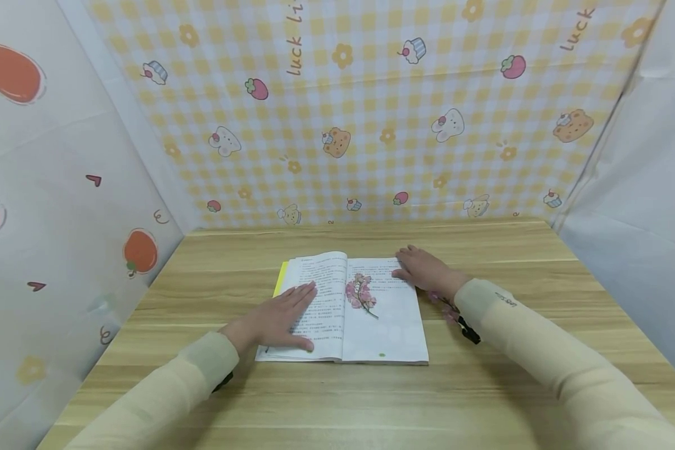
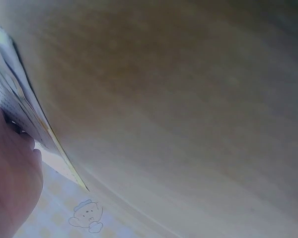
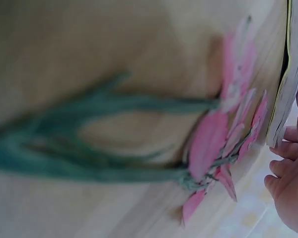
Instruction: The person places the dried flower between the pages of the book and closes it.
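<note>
Left sleeve (image 1: 163,390), right sleeve (image 1: 551,362): long, cream. Cuffs (image 1: 210,356) greyish. Dark lettering (image 1: 505,300) near right cuff. Black bit (image 1: 222,381) under left.

Checked wall cloth (image 1: 365,100): "luck li", cut off at top edge; "luck" again, upper right. Open book (image 1: 332,315): printed lines, too small to read. Right sleeve (image 1: 545,353): dark lettering near cuff, illegible.

Yellow-and-white checks on that backdrop (image 1: 365,103) up top — a pink flower (image 1: 363,297), white pages (image 1: 385,334) mid-frame — cream sleeves (image 1: 540,353) at the lower corners.

yel/wht check backdrop (image 1: 371,106), wood-grain tbl (image 1: 382,400), wht side cloth (image 1: 641,187)
</note>
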A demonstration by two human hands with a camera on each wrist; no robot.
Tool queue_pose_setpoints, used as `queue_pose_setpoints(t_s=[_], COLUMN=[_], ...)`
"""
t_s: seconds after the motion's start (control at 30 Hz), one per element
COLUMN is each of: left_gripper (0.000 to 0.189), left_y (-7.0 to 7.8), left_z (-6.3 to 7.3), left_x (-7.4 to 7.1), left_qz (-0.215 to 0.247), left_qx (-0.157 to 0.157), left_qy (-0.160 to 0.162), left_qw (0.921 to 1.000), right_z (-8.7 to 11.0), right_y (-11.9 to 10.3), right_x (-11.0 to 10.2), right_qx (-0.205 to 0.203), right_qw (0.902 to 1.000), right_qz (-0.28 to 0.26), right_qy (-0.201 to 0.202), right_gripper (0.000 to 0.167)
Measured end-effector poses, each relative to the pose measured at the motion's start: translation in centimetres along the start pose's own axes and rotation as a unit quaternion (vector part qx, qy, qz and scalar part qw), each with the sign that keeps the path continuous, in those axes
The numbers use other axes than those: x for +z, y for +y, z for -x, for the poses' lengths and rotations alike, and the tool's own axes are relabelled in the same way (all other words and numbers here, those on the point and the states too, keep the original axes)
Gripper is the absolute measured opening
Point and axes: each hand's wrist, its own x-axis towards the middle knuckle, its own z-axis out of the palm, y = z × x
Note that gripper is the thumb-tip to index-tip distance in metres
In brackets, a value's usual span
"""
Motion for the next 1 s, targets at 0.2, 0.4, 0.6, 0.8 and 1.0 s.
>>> queue_pose_setpoints(t_s=[0.2, 0.4, 0.6, 0.8, 1.0], left_gripper=[0.116, 0.115, 0.116, 0.117, 0.116], left_y=[0.0, -0.1, 0.0, 0.0, -0.1], left_z=[0.0, 0.0, -0.1, -0.1, -0.1], left_x=[0.0, 0.2, -0.1, 0.0, 0.1], left_qz=[0.007, 0.005, 0.008, 0.0, 0.004], left_qx=[-0.002, -0.001, -0.004, -0.003, -0.003], left_qy=[-0.002, 0.002, -0.001, -0.003, 0.0], left_qw=[1.0, 1.0, 1.0, 1.0, 1.0], right_z=[0.2, 0.8, 1.9, 3.2, 4.6], right_y=[-0.4, -0.9, -1.8, -2.3, -2.9], right_x=[-0.4, -0.7, -1.4, -1.9, -1.8], right_qx=[0.029, 0.089, 0.127, 0.188, 0.215], right_qw=[0.9981, 0.975, 0.9101, 0.814, 0.7515], right_qz=[-0.048, -0.194, -0.38, -0.545, -0.623], right_qy=[0.025, 0.061, 0.106, 0.073, 0.034], right_gripper=[0.057, 0.056, 0.059, 0.061, 0.057])
